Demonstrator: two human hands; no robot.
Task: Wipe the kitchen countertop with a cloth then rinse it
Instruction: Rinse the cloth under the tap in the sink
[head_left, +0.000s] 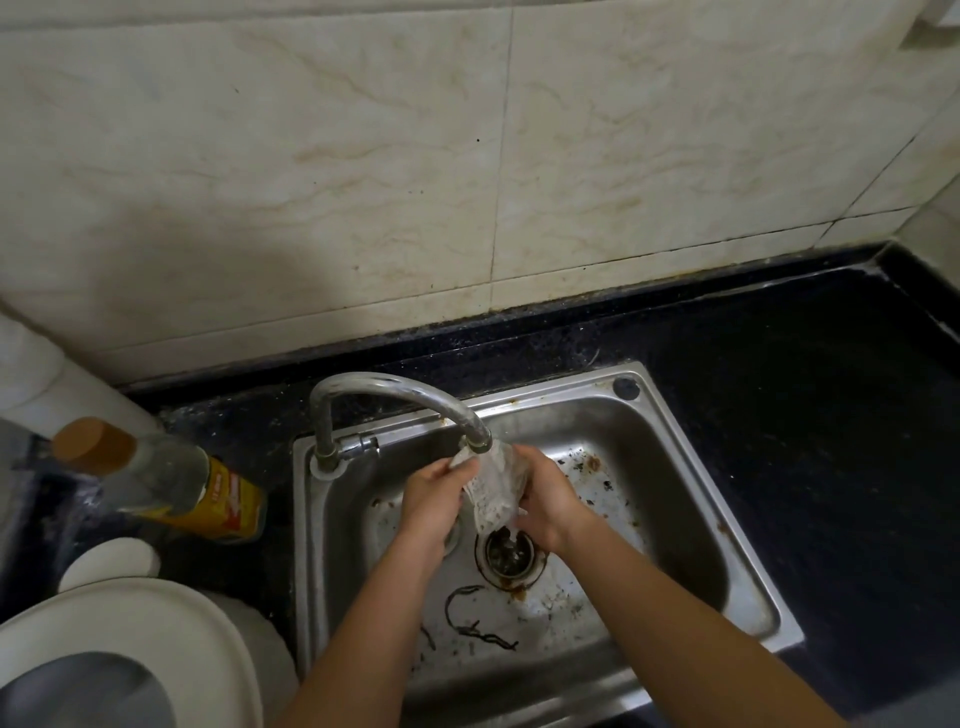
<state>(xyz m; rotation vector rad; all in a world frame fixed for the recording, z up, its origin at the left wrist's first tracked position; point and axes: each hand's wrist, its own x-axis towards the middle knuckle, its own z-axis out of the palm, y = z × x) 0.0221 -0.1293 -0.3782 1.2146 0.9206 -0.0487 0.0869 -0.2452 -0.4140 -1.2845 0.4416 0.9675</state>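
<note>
A pale, speckled cloth (491, 491) hangs bunched right under the spout of the curved metal tap (400, 392), above the drain (510, 555) of the steel sink (691, 447). My left hand (434, 493) grips the cloth's left side and my right hand (545, 493) grips its right side. The two hands press the cloth between them. I cannot make out a water stream. The black countertop (810, 364) surrounds the sink.
A clear bottle with an orange cap and yellow label (166, 480) stands left of the sink. A white appliance with a lid (130, 639) sits at the lower left. Dark debris lies on the sink floor (467, 618). Tiled wall (363, 182) rises behind.
</note>
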